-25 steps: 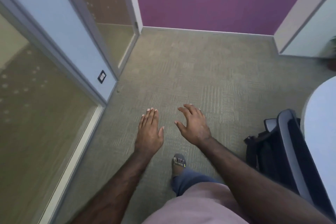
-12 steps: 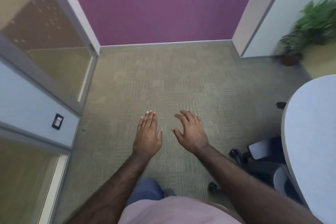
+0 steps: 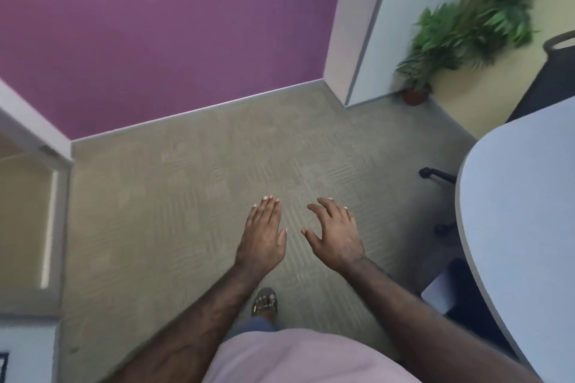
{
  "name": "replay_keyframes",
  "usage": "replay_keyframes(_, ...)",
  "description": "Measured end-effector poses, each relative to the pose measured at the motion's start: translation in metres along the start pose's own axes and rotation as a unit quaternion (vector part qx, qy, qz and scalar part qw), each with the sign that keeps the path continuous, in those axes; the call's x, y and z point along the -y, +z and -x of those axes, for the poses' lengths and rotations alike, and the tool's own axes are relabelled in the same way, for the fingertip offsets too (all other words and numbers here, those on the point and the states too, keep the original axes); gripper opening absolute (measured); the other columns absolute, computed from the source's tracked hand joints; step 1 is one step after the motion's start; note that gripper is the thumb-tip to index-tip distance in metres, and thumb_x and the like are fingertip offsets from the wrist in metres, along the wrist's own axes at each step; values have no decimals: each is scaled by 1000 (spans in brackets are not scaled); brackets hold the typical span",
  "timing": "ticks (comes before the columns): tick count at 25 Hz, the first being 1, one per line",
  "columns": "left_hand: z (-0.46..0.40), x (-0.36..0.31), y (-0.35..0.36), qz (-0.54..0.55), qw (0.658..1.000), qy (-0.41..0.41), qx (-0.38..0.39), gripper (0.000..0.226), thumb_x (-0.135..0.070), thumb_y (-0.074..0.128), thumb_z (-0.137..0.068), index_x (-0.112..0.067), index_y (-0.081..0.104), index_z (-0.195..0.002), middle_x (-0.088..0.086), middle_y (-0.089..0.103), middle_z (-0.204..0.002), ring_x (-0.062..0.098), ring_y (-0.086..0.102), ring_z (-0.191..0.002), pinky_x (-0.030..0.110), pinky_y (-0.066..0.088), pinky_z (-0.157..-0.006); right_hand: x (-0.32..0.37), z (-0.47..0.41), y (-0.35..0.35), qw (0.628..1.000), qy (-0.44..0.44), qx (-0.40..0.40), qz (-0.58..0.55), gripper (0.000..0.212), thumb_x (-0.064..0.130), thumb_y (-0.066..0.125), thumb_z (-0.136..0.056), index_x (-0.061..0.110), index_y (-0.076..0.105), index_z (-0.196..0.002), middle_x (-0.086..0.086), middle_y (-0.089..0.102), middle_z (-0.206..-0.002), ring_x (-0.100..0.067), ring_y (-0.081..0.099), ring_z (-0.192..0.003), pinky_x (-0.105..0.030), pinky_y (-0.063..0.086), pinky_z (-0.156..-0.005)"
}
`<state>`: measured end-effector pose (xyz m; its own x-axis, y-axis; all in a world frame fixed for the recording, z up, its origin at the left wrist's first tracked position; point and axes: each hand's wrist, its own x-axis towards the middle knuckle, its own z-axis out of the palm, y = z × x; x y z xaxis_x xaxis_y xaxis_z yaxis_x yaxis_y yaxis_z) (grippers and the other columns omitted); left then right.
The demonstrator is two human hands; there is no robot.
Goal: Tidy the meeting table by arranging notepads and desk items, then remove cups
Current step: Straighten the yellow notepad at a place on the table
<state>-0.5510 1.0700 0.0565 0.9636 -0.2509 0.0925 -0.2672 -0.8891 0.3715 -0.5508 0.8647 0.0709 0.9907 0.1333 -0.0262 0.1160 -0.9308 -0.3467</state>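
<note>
At the bottom edge of the frame sat the person's pink shirt (image 3: 298, 357), and just above it one sandalled foot (image 3: 264, 303) was planted on the carpet (image 3: 186, 211). Both bare forearms reached up from the lower corners toward the middle. The left hand (image 3: 263, 233) was held palm down over the carpet, fingers straight and pressed side by side, thumb slightly out, holding nothing. Just beside it, not touching, the right hand (image 3: 337, 236) was also palm down and empty, its fingers spread and a little curled (thumb pointing toward the left hand).

Along the right edge curved the pale grey bench (image 3: 522, 227), the meeting table of the task; the part in view was a bare top, and no notepads or cups showed in this shot. Tucked under its rim at lower right was a dark office chair (image 3: 463, 298), with a caster leg (image 3: 435, 174) poking out higher up.

Farther off, at upper right, a potted plant (image 3: 466, 25) stood in the corner, blurred, with another dark chair back (image 3: 557, 71) at the far right. A purple wall (image 3: 171, 25) filled the upper left, and a glass partition frame (image 3: 59, 196) ran down the left side.
</note>
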Motion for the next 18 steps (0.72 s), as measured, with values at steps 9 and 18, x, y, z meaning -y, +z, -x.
replay_keyframes(9, -187, -10, 4, 35, 990, 130, 34, 67, -26, 56, -101, -1, 34, -158, 17, 32, -167, 29, 22, -159, 47, 17, -131, -58, -112, -35, 985, 146, -91, -14, 62, 58, 60, -95, 31, 50, -150, 1, 45, -160, -22, 36, -152, -46, 28, -124)
replay_keyframes(18, -367, -99, 62, 36, 970, 236, 56, 66, -24, 60, -98, 2, 39, -155, 18, 40, -163, 31, 31, -156, 51, 24, -129, -207, -209, -71, 952, 257, -163, -33, 60, 54, 64, -93, 29, 54, -146, -2, 48, -158, -24, 41, -149, -49, 34, -122)
